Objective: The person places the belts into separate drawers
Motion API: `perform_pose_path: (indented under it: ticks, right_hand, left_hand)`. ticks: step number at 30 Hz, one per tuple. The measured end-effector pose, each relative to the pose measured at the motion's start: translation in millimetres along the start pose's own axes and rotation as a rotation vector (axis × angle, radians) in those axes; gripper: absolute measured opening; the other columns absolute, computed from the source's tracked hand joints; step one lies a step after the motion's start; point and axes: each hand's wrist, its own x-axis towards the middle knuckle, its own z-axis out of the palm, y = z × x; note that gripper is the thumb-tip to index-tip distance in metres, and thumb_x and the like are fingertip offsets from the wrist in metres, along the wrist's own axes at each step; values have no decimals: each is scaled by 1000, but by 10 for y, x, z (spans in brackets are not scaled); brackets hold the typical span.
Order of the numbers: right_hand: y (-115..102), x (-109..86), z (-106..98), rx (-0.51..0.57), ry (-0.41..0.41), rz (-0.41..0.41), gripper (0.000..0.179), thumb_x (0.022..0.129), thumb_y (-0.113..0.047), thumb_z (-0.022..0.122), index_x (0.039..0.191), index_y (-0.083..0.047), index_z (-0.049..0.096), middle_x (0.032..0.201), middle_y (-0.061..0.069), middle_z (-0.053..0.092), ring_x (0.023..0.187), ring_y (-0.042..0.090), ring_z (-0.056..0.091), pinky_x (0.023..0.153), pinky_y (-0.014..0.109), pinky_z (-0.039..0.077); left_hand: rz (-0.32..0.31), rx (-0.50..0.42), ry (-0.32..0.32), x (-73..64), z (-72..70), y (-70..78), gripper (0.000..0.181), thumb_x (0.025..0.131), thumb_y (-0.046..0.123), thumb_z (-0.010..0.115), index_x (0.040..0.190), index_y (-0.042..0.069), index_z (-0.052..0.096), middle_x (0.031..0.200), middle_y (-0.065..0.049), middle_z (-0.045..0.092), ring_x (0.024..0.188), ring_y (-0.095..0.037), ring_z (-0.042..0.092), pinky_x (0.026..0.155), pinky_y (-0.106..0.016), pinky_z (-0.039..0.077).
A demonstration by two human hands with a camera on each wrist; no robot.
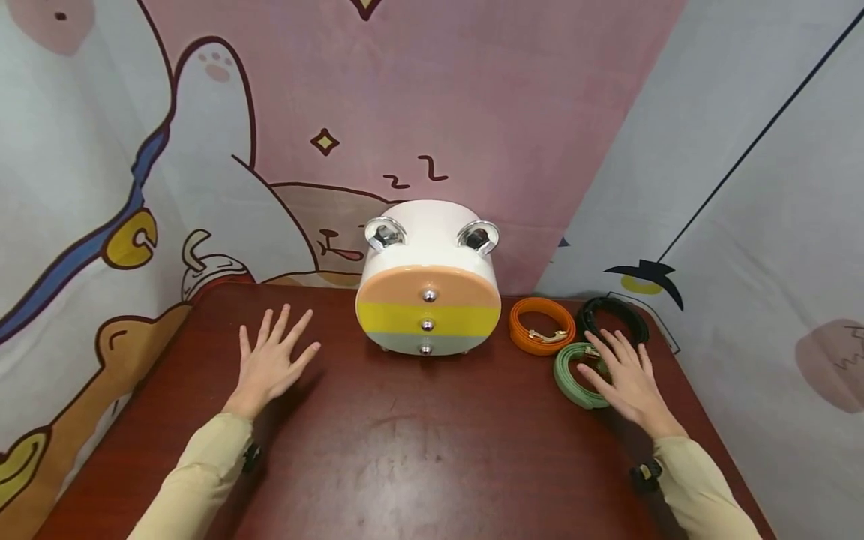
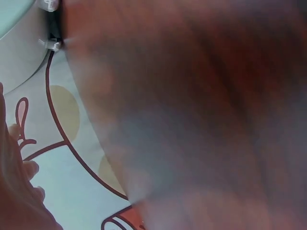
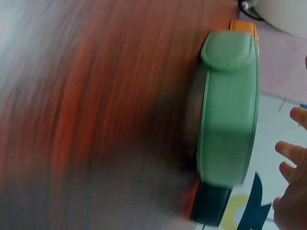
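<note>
My left hand point(image 1: 270, 364) is spread with straight fingers over the left part of the table and holds nothing. On the right, my right hand point(image 1: 631, 382) has its fingers spread out near a coiled green belt point(image 1: 572, 381), partly covering it in the head view. Whether it touches the belt I cannot tell. Behind that lie a coiled orange belt point(image 1: 523, 330) and a coiled black belt point(image 1: 617, 304). In the right wrist view the green belt point(image 3: 228, 110) stands large beside the fingers. A small white drawer box point(image 1: 432, 240) with orange, yellow and pale green drawer fronts stands at the back centre.
The dark red-brown table point(image 1: 405, 450) reaches back to a printed cloth point(image 1: 472, 112) with cartoon animals. Two silver round pieces stick up from the box's top, and each drawer front bears a silver knob point(image 1: 427, 325). Cloth also hangs along the right side.
</note>
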Motion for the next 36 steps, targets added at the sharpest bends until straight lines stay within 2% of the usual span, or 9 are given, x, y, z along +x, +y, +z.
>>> perform_pose_path:
  ticks: [4, 7, 10, 14, 20, 25, 32, 36]
  right_hand:
    - [-102, 79, 78, 30, 69, -52, 59, 96, -35, 59, 146, -9, 42, 141, 25, 40, 134, 43, 26, 108, 62, 10]
    - [-197, 144, 142, 49, 106, -95, 53, 97, -31, 60, 142, -7, 47, 134, 24, 46, 127, 43, 35, 102, 63, 21]
    - [-304, 203, 206, 75, 125, -125, 48, 98, -29, 59, 140, -8, 49, 131, 21, 49, 122, 42, 40, 96, 62, 27]
    - [-442, 280, 279, 122, 158, -140, 44, 98, -26, 58, 137, -8, 52, 129, 17, 52, 120, 39, 43, 95, 59, 30]
    - [-671, 403, 341, 188, 189, -152, 41, 98, -25, 58, 136, -9, 53, 129, 15, 52, 118, 36, 44, 93, 56, 31]
    - [-891, 513, 349, 237, 228, -187, 39, 98, -22, 59, 133, -5, 55, 128, 14, 52, 117, 33, 46, 95, 54, 32]
    - [-1199, 694, 305, 316, 356, -231, 37, 93, -13, 64, 129, -6, 59, 121, 11, 55, 109, 28, 52, 90, 48, 42]
    - [-1383, 782, 256, 383, 435, -283, 33, 89, -5, 66, 122, -5, 62, 115, 10, 58, 103, 29, 56, 88, 42, 44]
  left_hand:
    - [5, -16, -3, 121, -14, 114, 69, 95, 63, 39, 154, 33, 22, 160, -12, 11, 145, -33, -3, 104, -65, -10]
    - [4, -17, -3, 218, -32, 207, 69, 95, 64, 38, 155, 33, 21, 160, -11, 10, 145, -32, -4, 104, -64, -11]
    - [9, -21, 7, 312, -57, 287, 68, 96, 62, 40, 155, 33, 22, 160, -11, 9, 145, -32, -4, 105, -63, -13]
    - [9, -46, 31, 432, -111, 375, 67, 97, 58, 42, 155, 33, 20, 160, -11, 10, 145, -32, -4, 105, -63, -12]
    - [-11, -104, 79, 595, -268, 483, 66, 98, 60, 36, 155, 33, 17, 160, -12, 7, 145, -31, -6, 105, -63, -12]
    - [11, -137, 110, 727, -411, 588, 67, 97, 63, 32, 155, 34, 15, 160, -11, 6, 145, -31, -7, 105, -62, -13]
    - [55, -168, 139, 860, -596, 754, 69, 96, 66, 32, 155, 35, 15, 160, -11, 9, 145, -26, -7, 106, -62, -12]
    - [93, -178, 168, 945, -704, 849, 71, 95, 67, 33, 155, 35, 14, 160, -11, 11, 145, -25, -6, 106, -60, -12]
